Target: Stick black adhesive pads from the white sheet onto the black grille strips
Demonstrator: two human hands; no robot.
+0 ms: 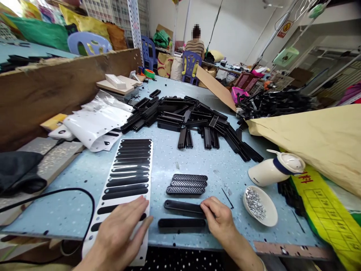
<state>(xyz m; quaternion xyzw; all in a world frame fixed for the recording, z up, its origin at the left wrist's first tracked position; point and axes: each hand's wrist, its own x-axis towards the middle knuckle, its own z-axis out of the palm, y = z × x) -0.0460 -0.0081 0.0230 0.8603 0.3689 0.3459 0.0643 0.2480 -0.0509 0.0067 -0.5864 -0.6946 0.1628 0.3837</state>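
My left hand (124, 229) lies flat, fingers stretched out, on the near end of a white sheet (128, 177) that carries several black oblong strips. My right hand (218, 218) is closed in a pinch on the right end of a black oblong plastic piece (182, 206) lying on the blue table (197, 158). A second smooth black piece (180, 223) lies just nearer to me. Three perforated black pieces (187, 183) lie side by side just beyond them.
A white dish of small silver bits (258, 206) sits right of my right hand, a white jug (275, 168) on its side behind it. A heap of black parts (191, 120) covers the table's middle. Tan paper (318, 139) lies right, white bags (96, 120) and a black cable (70, 194) left. A seated person (195, 43) works far back.
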